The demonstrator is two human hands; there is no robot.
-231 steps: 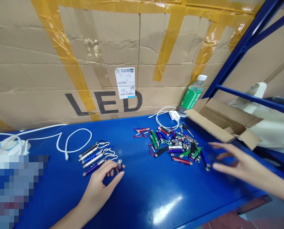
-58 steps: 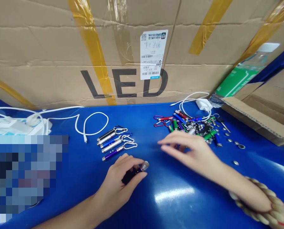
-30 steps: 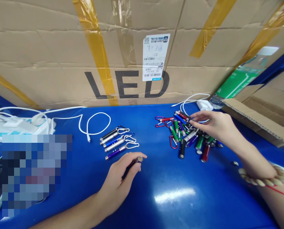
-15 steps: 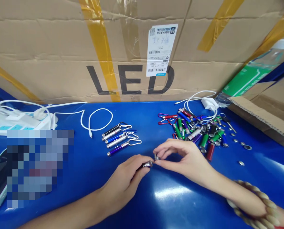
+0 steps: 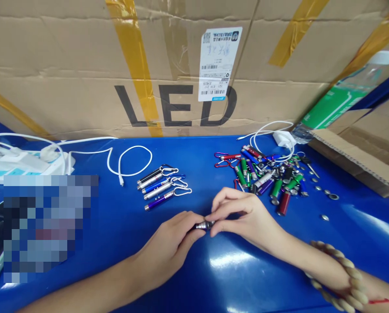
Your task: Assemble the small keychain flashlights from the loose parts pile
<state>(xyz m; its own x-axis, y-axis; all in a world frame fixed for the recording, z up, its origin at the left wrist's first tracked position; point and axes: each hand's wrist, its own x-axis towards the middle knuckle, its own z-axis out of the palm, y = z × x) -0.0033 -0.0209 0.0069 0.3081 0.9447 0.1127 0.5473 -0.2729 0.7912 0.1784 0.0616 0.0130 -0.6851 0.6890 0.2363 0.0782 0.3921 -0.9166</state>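
Left hand [image 5: 176,241], lower centre of the frame: fingers and thumb pinched around a slim penlight [image 5: 201,225]; its silver end protrudes toward the right, the rest of it hidden in the hand.

Right hand [image 5: 248,215], just right of centre: thumb and fingertips closed at that same end, touching it; whether they grip a separate small part is hidden. Beaded bracelet [image 5: 354,278] and red cord [image 5: 380,301] on the wrist.

Penlight: middle of the frame, held above the blue table [image 5: 122,217] between the two hands.

Row of carabiner penlights [image 5: 160,187], left of centre: five, side by side, black, silver, blue, silver, purple; clips toward the right.

Heap of penlights [image 5: 263,184], right of centre: red, green, blue, purple, silver, black, jumbled with metal parts.

Silver discs [image 5: 324,217], right of the heap: several, loose, lying apart.

Keys [image 5: 310,168]: right edge of the heap.

White charger [image 5: 285,139], with cable: behind the heap.

Plastic bottle [image 5: 340,104], green label: upper right, tilted in view.

Open cardboard box [image 5: 354,163]: right edge.

Power strip [image 5: 28,169], white: left edge.

Large carton [image 5: 83,87], lettered "LED", shipping label [image 5: 219,65] attached: across the top.
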